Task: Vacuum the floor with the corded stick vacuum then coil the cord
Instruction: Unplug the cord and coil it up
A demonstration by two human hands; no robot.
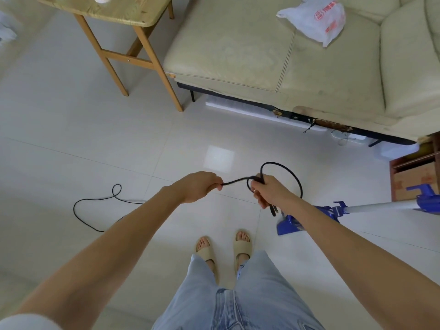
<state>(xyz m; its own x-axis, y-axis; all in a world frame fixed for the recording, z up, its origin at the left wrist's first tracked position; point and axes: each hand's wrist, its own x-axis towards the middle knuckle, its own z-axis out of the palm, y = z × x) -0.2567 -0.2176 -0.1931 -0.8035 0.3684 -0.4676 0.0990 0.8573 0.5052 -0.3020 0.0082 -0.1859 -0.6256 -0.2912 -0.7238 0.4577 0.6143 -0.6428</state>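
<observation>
Black cord (281, 166): gathered in loops in the right hand (270, 190), whose fingers curl round the bundle; one loop arcs above that hand. Left hand (198, 186): pinches the cord strand just left of the loops. Slack cord trails on the tiled floor (71, 129), left of the hands. Blue stick vacuum (333, 211): lies on the floor, right of the right hand. White plastic bag (316, 19) on the sofa (238, 51), beyond the hands: red print, unreadable. Wooden desk (114, 10): left of the sofa.
</observation>
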